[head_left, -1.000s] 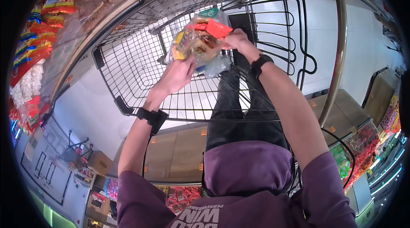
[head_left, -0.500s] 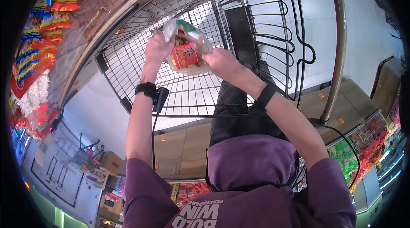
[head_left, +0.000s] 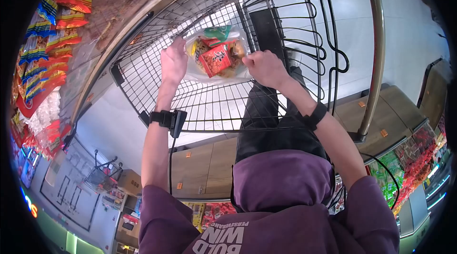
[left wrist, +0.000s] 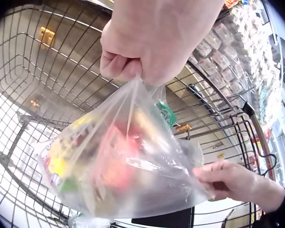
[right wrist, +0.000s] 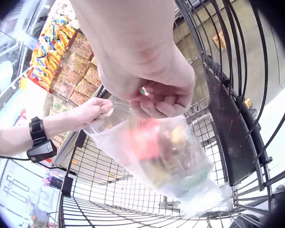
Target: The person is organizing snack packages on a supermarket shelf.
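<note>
A clear plastic bag (head_left: 196, 73) hangs inside the shopping cart, spread between my two hands. Through its film show a red packet (head_left: 216, 61) with dark lettering, a yellow-marked item and brownish packets; green print marks the bag's far side. My left hand (head_left: 174, 63) grips the bag's left edge with curled fingers, and the left wrist view has the film gathered in creases beneath that fist (left wrist: 156, 42). On the opposite edge, my right hand (head_left: 267, 69) pinches the film between thumb and fingers. Another crumpled clear bag (right wrist: 206, 199) lies below in the right wrist view.
The black wire cart (head_left: 143, 106) surrounds the bag, with a dark panel (head_left: 267, 35) and looped wires to the right. A metal handlebar (head_left: 377, 54) runs farther right. Bagged snacks (head_left: 71, 16) fill a shelf at left; wooden cabinets (head_left: 209, 170) stand nearer my body.
The hands took new grips on the bag's edges and moved apart, spreading it wider. The bag turned so its red packet now faces up. The left hand shifted left and away from my body.
</note>
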A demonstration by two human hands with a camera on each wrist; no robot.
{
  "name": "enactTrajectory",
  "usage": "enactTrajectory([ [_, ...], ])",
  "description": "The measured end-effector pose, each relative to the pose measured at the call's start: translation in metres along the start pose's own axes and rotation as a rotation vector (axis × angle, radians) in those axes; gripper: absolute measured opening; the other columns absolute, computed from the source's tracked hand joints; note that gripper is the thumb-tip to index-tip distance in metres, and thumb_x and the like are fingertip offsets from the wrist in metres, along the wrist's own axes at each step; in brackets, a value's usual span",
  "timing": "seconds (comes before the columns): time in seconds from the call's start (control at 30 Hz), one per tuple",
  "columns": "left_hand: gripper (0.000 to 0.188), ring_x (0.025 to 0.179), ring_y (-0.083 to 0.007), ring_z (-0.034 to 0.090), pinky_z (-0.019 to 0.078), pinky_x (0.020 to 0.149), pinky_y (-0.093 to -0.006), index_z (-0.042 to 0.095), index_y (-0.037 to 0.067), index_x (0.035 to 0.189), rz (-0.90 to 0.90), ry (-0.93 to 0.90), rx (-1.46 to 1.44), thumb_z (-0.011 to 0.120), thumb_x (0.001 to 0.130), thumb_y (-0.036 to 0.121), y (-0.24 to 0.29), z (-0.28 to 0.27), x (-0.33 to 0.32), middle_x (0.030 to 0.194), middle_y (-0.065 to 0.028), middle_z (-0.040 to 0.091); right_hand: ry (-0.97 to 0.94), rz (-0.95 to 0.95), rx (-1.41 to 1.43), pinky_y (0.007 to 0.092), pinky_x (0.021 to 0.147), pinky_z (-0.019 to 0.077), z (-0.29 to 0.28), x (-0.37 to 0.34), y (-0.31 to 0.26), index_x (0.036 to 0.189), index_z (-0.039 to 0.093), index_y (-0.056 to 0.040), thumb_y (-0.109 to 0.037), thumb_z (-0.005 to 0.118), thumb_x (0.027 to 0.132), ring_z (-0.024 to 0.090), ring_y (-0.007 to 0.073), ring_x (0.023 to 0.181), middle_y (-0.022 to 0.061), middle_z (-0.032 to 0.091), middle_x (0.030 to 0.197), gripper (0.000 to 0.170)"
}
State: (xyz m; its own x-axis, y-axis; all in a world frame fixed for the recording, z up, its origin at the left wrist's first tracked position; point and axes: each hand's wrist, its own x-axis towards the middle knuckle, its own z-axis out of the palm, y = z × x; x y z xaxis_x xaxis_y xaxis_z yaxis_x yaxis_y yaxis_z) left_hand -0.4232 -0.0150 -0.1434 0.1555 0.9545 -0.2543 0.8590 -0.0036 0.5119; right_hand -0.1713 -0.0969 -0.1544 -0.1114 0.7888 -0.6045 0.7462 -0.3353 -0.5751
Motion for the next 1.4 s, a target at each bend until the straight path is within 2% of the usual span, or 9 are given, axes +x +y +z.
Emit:
enactTrajectory([
  [0.13,0.02,0.079,-0.0432,0.063,0.0502,0.07,-0.0446,0.061,0.001,0.096,0.012,0.002,0.08,0.046,0.083,-0.005,0.023,-0.008,0.002,0.076,-0.0227,0.062,0.194,-0.187,0.1,0.0477,0.074,0.0495,-0.018,-0.003,0.014,0.083,0.068,0.0002,-0.028,0.053,0.097,0.064,0.0406,0.075,0.0226,0.063,0.073,0.035],
  [0.23,0.02,0.078,-0.0442,0.061,0.0497,0.07,-0.0476,0.061,0.002,0.097,0.173,0.043,0.045,0.048,0.084,-0.003,0.035,0.0,0.019,0.079,-0.0224,0.062,0.188,0.006,0.305,0.0366,0.056,0.0475,-0.042,0.006,0.02,0.081,0.065,0.0022,-0.03,0.051,0.098,0.061,0.0268,0.056,0.0169,0.062,0.063,0.039],
  [0.33,0.017,0.079,-0.0439,0.062,0.0502,0.072,-0.0484,0.062,0.002,0.098,0.314,0.08,0.151,0.051,0.085,0.001,0.02,0.026,0.054,0.086,-0.0212,0.065,0.141,0.279,0.528,0.0427,0.072,0.0523,-0.037,0.029,0.025,0.088,0.069,-0.0004,-0.028,0.049,0.095,0.067,0.0301,0.067,0.0158,0.066,0.065,0.034],
  [0.47,0.016,0.082,-0.0385,0.067,0.0533,0.074,-0.0412,0.064,0.003,0.101,0.07,0.054,0.134,0.057,0.087,0.006,0.027,0.034,0.071,0.094,-0.0188,0.069,0.164,0.203,0.78,0.0309,0.058,0.0534,-0.039,0.046,0.011,0.105,0.061,0.0073,-0.015,0.047,0.096,0.066,0.0168,0.06,0.0115,0.07,0.074,0.028],
  [0.63,0.024,0.081,-0.03,0.072,0.0552,0.072,-0.0363,0.058,0.001,0.112,-0.007,0.061,-0.082,0.059,0.09,0.009,0.047,0.018,0.042,0.095,-0.0173,0.071,0.227,0.063,0.815,0.0323,0.059,0.0542,-0.048,0.031,-0.008,0.11,0.054,0.0071,-0.014,0.059,0.092,0.069,0.0215,0.065,0.0143,0.071,0.084,0.029],
  [0.83,0.03,0.074,-0.029,0.069,0.0547,0.067,-0.0362,0.048,-0.001,0.117,0.017,0.313,-0.167,0.059,0.089,0.001,0.049,0.026,-0.037,0.095,-0.019,0.068,0.468,-0.379,0.301,0.0423,0.071,0.0524,-0.051,0.023,-0.014,0.1,0.055,0.003,-0.006,0.063,0.085,0.068,0.032,0.083,0.0196,0.067,0.09,0.019],
  [1.0,0.013,0.079,-0.0324,0.068,0.0536,0.068,-0.0392,0.057,-0.002,0.102,-0.129,0.025,-0.216,0.061,0.09,0.001,0.054,0.055,-0.133,0.091,-0.0186,0.067,0.397,-0.725,-0.229,0.0433,0.074,0.0569,-0.011,0.086,-0.019,0.114,0.054,-0.0018,-0.005,0.065,0.083,0.068,0.0351,0.087,0.0179,0.06,0.113,0.033],
  [1.2,0.019,0.088,-0.0372,0.064,0.0496,0.08,-0.0461,0.06,0.0,0.102,-0.077,-0.158,-0.114,0.061,0.093,0.017,0.08,0.083,-0.192,0.093,-0.0195,0.067,0.122,-0.44,-0.481,0.0446,0.074,0.0595,0.009,0.113,-0.029,0.128,0.042,-0.0032,-0.006,0.065,0.082,0.07,0.0383,0.087,0.0248,0.041,0.133,0.051],
  [1.4,0.022,0.088,-0.0361,0.065,0.0498,0.079,-0.0454,0.061,0.001,0.101,-0.177,-0.016,-0.092,0.061,0.094,0.022,0.079,0.094,-0.196,0.093,-0.017,0.068,0.159,-0.484,-0.685,0.0403,0.075,0.0572,0.006,0.109,-0.016,0.094,0.074,-0.0081,-0.014,0.067,0.081,0.071,0.0293,0.092,0.0126,0.073,0.094,0.016],
])
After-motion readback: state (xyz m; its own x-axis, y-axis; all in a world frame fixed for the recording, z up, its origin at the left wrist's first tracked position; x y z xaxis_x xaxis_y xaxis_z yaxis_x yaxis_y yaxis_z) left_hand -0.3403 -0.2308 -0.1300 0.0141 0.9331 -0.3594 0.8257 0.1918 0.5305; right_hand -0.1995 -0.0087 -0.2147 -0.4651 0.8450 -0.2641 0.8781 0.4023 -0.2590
